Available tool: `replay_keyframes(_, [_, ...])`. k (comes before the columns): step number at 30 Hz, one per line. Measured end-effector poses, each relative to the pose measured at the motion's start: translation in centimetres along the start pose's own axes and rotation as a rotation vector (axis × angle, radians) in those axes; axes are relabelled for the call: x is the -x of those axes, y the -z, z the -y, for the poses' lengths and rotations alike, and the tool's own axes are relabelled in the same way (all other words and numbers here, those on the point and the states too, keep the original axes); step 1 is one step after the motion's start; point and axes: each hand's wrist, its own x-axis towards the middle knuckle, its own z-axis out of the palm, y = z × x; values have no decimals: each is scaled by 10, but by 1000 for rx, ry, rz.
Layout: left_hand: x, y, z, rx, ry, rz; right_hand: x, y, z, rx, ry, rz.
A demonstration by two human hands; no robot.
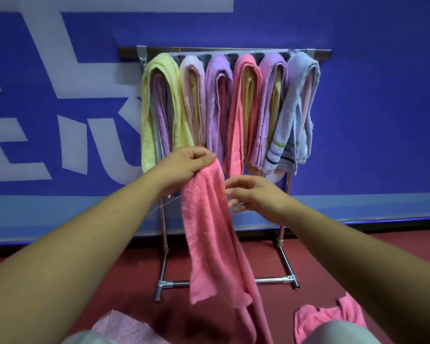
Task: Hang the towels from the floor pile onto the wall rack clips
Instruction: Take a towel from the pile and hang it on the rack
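pink terry towel (209,234) hangs limp in front of the rack (129,53), its top end pinched by the left hand (186,167). the right hand (255,194) hovers at its edge, fingers spread and holding nothing. it looks soft, light and floppy, so it is best gripped along the top hem.

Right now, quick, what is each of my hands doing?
Left hand: closed, pinching the top edge of the pink towel.
Right hand: open, fingers loose beside the towel, holding nothing.
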Motion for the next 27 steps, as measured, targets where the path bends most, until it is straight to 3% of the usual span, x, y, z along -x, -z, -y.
replay_keyframes(3, [-1, -4, -10, -203, -42, 54, 0, -10, 13, 54, 86, 27])
replay_keyframes(11, [9, 12, 5, -128, 81, 56, -5, 8, 26, -207, 90, -159])
replay_keyframes(14, [6, 10, 5, 49, 65, -32, -5, 6, 25, -133, 44, -98])
replay_keyframes(19, [1, 2, -9, -223, -42, 59, -3, -7, 41, -123, 61, 22])
replay_keyframes(23, [0, 3, -11, -214, -46, 29, -8, -1, 54, -31, 103, -72])
replay_keyframes(25, [3, 9, -6, -246, 14, 136, -11, 4, 62, -2, 136, -161])
replay_keyframes(27, [5, 16, 5, -434, 69, 251, -12, 9, 72, 3, 154, -285])
